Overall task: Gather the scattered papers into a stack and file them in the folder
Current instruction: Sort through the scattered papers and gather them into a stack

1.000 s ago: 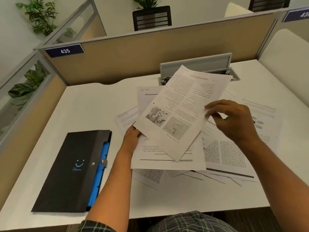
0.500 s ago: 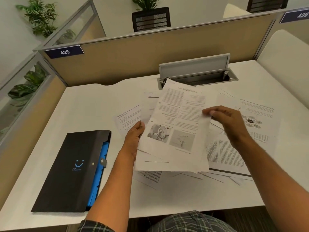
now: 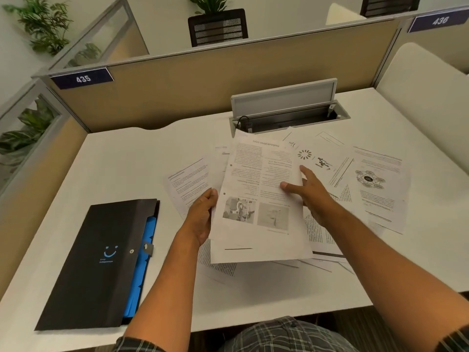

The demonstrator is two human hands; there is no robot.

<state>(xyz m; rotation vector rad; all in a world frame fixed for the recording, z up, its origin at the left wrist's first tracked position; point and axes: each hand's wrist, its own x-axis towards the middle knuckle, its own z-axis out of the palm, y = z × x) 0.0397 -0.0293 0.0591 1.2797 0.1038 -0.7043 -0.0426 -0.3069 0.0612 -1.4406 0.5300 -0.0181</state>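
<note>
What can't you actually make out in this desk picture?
Head view only:
- Sheets under the held stack: covered by it and both arms.
- Left hand fingers: behind the stack.
- Small print on the papers: too small.
- Folder contents: black cover hides all but a blue edge.
- Plants: cut off at the edges.

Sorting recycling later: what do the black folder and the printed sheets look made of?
Black folder with blue dividers: probably matte plastic, given its stiff flat cover with soft sheen and snap tab. Printed white sheets: thin matte paper, bending where held.
</note>
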